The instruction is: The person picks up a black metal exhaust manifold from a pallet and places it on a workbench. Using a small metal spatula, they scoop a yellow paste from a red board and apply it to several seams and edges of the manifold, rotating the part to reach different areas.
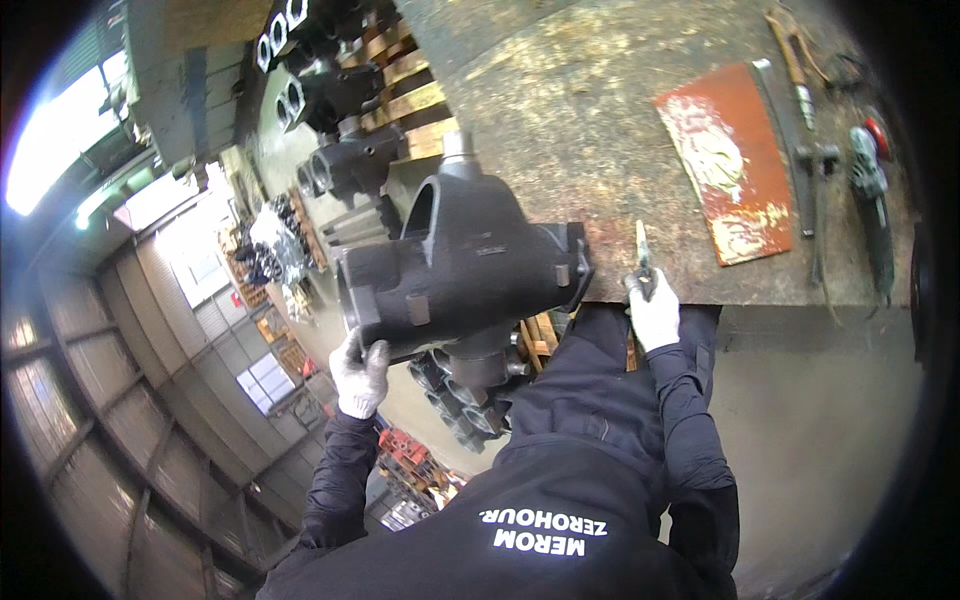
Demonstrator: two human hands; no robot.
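A large black metal casting, shaped like an axle housing with flanged ends and an arched opening, stands at the left edge of the worktable. My left hand, in a white glove, grips the rim of its near left flange, thumb in front. Gloved too, my right hand is closed round a small putty knife at the table's front edge, its narrow blade pointing away from me. Farther right on the table lies a reddish board smeared with cream-coloured paste.
On the table's right side lie a hammer, an angle grinder and a wooden-handled tool. Similar black castings stand beyond at the left near wooden pallets. More dark metal parts sit below the casting.
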